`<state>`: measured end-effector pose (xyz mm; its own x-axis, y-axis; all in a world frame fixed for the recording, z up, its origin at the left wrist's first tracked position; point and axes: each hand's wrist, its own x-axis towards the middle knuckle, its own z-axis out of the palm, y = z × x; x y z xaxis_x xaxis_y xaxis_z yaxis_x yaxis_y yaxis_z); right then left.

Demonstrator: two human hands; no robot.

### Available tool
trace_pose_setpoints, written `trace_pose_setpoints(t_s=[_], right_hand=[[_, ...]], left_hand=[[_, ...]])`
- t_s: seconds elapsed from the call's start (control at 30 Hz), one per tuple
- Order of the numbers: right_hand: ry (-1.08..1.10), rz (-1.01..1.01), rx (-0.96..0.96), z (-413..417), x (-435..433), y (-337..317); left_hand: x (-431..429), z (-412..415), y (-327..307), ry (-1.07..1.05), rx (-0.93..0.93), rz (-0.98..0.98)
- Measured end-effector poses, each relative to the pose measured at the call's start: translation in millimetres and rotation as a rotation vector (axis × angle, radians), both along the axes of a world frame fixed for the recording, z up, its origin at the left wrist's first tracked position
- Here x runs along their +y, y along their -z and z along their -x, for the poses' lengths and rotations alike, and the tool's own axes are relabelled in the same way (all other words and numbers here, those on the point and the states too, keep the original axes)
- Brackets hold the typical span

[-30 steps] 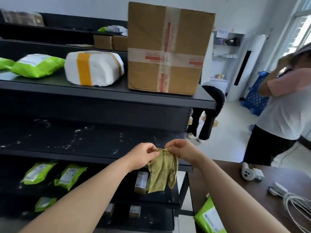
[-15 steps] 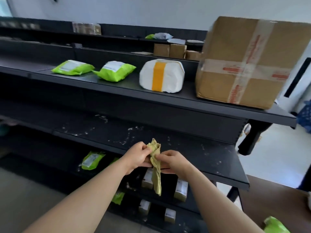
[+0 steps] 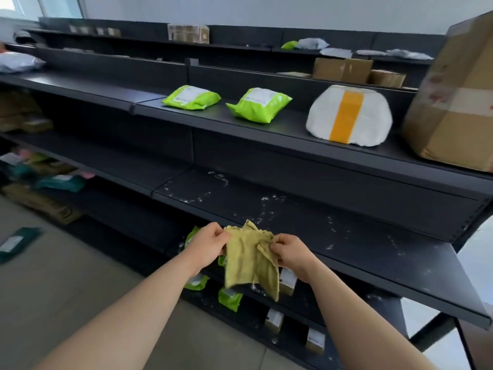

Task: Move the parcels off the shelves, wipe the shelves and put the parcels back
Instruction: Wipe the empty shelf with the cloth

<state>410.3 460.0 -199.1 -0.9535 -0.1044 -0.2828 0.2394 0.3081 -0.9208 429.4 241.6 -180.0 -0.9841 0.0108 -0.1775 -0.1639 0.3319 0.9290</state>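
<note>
Closely in front, the left grip [image 3: 206, 243] and the right grip [image 3: 290, 255] are both pinching the top edge of a yellowish, fuzzy cloth [image 3: 250, 263], which is hanging crumpled between them. Below it, small cardboard boxes [image 3: 287, 281] and glossy green packets [image 3: 230, 299] are lying on the lowest shelf [image 3: 293, 327]. Just behind the cloth, the flat dark metal middle shelf [image 3: 360, 244] is showing scattered white specks. Further up, on the upper shelf [image 3: 266, 129], two puffy green pouches [image 3: 258, 104], a rounded white parcel [image 3: 373, 116] with a yellow tape band and a big brown carton [image 3: 453, 108] are sitting in a row.
</note>
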Motion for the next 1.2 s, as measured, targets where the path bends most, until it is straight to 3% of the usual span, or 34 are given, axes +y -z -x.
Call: trace_pose_setpoints(t_s=[0.2,0.37,0.47,0.6,1.0,1.2], right_hand=[[-0.064,-0.079,0.010,19,-52,4],[-0.143,0.042,-0.090,50,-73,13],[-0.248,0.119,-0.213,78,-83,20],[-0.337,0.033,-0.217,122,-95,24],[-0.071,-0.129,-0.037,251,-138,42],[0.126,-0.177,-0.068,308,-167,56]], left_hand=[[-39,9,11,-0.093,-0.041,-0.092],[-55,31,19,-0.160,-0.105,-0.166],[-66,53,23,-0.185,-0.117,-0.147],[-83,92,27,-0.238,-0.143,-0.102],[-115,218,55,-0.087,-0.168,0.138],[-165,271,73,-0.053,-0.147,0.325]])
